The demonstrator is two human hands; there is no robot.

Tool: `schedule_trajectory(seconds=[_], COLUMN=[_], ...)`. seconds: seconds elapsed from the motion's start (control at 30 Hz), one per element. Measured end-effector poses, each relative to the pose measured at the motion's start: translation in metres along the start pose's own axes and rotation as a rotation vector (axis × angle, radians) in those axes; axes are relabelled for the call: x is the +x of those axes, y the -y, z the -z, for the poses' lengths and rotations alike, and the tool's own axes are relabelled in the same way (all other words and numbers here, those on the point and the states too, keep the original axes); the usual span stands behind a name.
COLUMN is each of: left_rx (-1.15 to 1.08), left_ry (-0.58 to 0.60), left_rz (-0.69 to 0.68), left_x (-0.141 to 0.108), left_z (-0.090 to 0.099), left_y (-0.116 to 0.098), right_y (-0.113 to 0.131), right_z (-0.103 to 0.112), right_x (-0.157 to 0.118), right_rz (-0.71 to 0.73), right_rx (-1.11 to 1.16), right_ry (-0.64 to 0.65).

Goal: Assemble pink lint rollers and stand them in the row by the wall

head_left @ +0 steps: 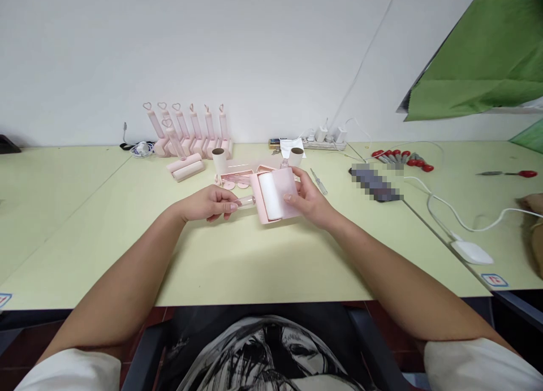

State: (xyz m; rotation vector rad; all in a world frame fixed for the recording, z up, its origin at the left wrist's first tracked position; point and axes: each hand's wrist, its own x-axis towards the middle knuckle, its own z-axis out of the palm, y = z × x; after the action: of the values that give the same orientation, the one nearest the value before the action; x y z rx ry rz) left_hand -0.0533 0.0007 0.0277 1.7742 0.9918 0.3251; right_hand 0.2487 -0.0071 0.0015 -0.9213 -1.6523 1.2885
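Note:
A pink lint roller (275, 197) is held level above the table between both hands, with its white sticky roll showing beside a translucent pink cover. My left hand (214, 203) is closed around the clear handle on its left side. From the right, my right hand (311, 197) grips the covered head, thumb on the front face and the other fingers behind, partly hidden. Just beyond the roller lie pink plastic parts (235, 179), among them flat round discs. Two cardboard tubes (219, 160) stand upright near them, one on each side.
Several pink lint rollers (195, 125) with heart-shaped handle ends stand at the back left, and another pink piece (185, 167) lies before them. A screwdriver (319, 181), a phone (375, 183), a power strip (324, 144), red-handled tools (401, 156) and a white cable (458, 221) are to the right.

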Motion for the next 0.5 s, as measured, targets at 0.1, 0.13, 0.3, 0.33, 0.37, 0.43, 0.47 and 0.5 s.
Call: schedule_trajectory(seconds=[0.1,0.13,0.3,0.33,0.37,0.43,0.47,0.5], left_rx=[0.016,0.019,0.014,0.011,0.008,0.003,0.0,-0.003], left_ry=[0.017,0.021,0.029,0.029,0.029,0.026,0.025,0.027], left_rz=[0.002,0.001,0.0,-0.001,-0.002,-0.004,-0.004,-0.005], left_x=[0.0011,0.0016,0.0033,0.0034,0.0036,0.0039,0.0041,0.0043], left_z=[-0.0015,-0.002,-0.0034,-0.0035,-0.0036,-0.0041,-0.0046,-0.0054], left_y=[0.0002,0.0005,0.0026,0.0029,0.0031,0.0032,0.0029,0.0025], right_y=[-0.003,-0.0037,-0.0043,-0.0041,-0.004,-0.0042,-0.0045,-0.0051], right_z=[-0.002,-0.0028,-0.0066,-0.0072,-0.0078,-0.0089,-0.0095,-0.0103], right_x=[-0.0002,-0.0002,-0.0006,-0.0007,-0.0008,-0.001,-0.0012,-0.0014], right_rz=[-0.011,-0.018,-0.019,-0.014,-0.009,-0.004,-0.004,-0.008], right_rx=[-0.026,-0.037,-0.046,-0.042,-0.038,-0.03,-0.03,-0.034], right_ry=[0.013,0.01,0.016,0.02,0.023,0.022,0.023,0.024])
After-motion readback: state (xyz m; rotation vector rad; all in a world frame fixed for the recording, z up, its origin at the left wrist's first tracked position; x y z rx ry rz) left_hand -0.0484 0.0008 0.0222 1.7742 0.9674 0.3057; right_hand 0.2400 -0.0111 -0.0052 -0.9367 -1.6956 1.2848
